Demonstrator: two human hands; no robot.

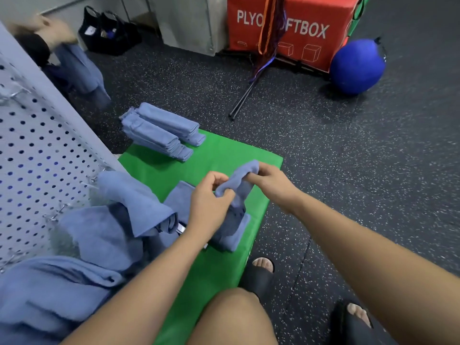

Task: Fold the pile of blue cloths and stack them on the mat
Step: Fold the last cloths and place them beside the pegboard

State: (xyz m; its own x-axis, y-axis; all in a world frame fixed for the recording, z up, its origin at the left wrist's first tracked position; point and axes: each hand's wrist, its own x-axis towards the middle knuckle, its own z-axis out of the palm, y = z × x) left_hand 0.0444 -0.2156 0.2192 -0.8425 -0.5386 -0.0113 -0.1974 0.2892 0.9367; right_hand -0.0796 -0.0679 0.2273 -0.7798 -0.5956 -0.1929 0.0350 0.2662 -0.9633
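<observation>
A green mat (219, 155) lies on the speckled floor. Two stacks of folded blue cloths (161, 131) sit at its far left corner. Over the middle of the mat I hold one blue cloth (242, 175) raised and bunched. My left hand (210, 195) grips its lower part and my right hand (270, 181) pinches its upper edge. The cloth hangs down onto a partly folded blue cloth (231, 232) lying on the mat. A loose pile of unfolded blue cloths (94, 240) spreads at the mat's left side.
A grey pegboard panel (37, 155) leans at the left. Another person's hands hold a blue cloth (79, 68) at the far left. A red plyo box (293, 28), a blue ball (357, 67) and black bags (107, 31) stand at the back. My sandalled feet (261, 270) rest beside the mat.
</observation>
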